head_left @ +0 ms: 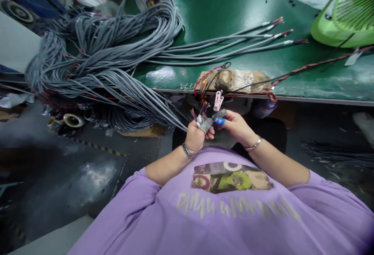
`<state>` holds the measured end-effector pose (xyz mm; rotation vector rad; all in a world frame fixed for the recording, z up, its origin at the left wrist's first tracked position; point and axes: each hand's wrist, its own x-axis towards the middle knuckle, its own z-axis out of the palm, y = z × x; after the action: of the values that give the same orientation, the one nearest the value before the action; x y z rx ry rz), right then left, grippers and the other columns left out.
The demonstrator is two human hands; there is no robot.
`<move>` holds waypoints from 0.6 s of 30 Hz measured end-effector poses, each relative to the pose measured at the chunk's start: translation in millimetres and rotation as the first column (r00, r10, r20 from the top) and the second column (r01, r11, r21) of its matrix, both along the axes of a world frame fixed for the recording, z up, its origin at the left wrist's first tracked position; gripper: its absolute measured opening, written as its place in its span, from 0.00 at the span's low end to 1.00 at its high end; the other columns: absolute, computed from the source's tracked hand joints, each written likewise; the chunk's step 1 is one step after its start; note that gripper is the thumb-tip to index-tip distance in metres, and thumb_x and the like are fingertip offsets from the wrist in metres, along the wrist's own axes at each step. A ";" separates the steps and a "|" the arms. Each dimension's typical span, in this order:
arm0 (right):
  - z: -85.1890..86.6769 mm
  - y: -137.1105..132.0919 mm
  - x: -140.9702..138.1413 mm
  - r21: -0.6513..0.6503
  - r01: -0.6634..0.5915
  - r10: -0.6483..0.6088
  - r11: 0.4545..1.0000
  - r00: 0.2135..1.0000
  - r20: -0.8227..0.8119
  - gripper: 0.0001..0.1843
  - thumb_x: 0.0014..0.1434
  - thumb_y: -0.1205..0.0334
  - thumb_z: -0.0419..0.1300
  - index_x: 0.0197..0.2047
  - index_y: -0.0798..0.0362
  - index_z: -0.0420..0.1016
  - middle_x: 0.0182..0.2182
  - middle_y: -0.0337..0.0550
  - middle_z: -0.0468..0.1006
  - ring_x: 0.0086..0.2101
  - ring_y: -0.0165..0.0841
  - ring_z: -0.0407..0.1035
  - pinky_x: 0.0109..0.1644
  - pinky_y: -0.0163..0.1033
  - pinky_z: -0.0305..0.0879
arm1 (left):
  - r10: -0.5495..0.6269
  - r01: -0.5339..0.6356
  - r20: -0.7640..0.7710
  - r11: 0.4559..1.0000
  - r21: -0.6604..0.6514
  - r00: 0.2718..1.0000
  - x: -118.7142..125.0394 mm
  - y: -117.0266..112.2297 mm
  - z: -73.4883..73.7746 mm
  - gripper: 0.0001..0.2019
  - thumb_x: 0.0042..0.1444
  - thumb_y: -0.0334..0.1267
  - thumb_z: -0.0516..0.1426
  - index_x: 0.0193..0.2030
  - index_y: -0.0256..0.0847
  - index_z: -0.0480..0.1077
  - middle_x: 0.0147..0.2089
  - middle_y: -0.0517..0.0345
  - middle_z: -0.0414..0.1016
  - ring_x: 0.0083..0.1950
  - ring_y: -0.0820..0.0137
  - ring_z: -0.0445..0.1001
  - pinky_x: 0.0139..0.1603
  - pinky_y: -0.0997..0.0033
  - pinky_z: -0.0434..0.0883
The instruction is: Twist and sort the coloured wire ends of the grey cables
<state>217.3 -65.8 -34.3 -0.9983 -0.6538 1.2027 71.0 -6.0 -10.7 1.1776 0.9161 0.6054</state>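
My left hand (195,135) is closed round the stripped end of a grey cable (152,103), whose thin coloured wires (198,114) fan out above the fist. My right hand (235,125) is pinched close beside it, fingertips in grey and blue finger covers touching those wires. A small white plastic connector (217,101) sticks up just above both hands. Both hands sit in front of my purple shirt, below the bench edge.
A thick bundle of grey cables (111,48) spills from the green bench (222,2) over its front edge on the left. Several cut cables with stripped ends (274,33) lie on the bench. A green fan (344,13) stands at the right; a taped block (242,80) with red-black wires sits at the edge.
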 end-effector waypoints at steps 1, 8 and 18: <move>2.6 1.0 -3.6 0.003 0.041 -0.041 0.999 0.999 0.025 0.16 0.43 0.52 0.77 0.30 0.52 0.79 0.25 0.37 0.77 0.25 0.26 0.65 0.27 0.33 0.63 | -0.017 0.017 0.007 1.000 -0.006 1.000 -0.2 -0.1 1.1 0.25 0.46 0.60 0.65 0.23 0.37 0.68 0.20 0.60 0.72 0.17 0.78 0.69 0.16 0.80 0.61; 18.2 13.8 -10.8 -0.034 -0.086 0.087 0.996 0.995 0.042 0.19 0.45 0.47 0.75 0.31 0.52 0.78 0.22 0.37 0.74 0.22 0.27 0.63 0.24 0.35 0.58 | -0.199 0.199 0.005 0.980 -0.029 0.980 -12.8 2.1 1.6 0.23 0.47 0.57 0.66 0.26 0.35 0.72 0.22 0.55 0.76 0.20 0.73 0.74 0.21 0.76 0.69; 13.7 13.8 -9.4 -0.154 -0.122 0.101 0.981 0.986 -0.133 0.26 0.37 0.47 0.78 0.30 0.54 0.74 0.20 0.32 0.70 0.21 0.24 0.62 0.25 0.33 0.59 | 0.000 0.000 0.064 1.000 -0.003 0.998 -12.2 4.3 -5.9 0.23 0.48 0.57 0.64 0.26 0.36 0.71 0.22 0.56 0.76 0.19 0.74 0.74 0.16 0.80 0.61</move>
<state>207.8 -52.0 -20.6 -1.0220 -0.5250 1.4234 58.8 -1.7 -16.6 1.1495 0.8623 0.6381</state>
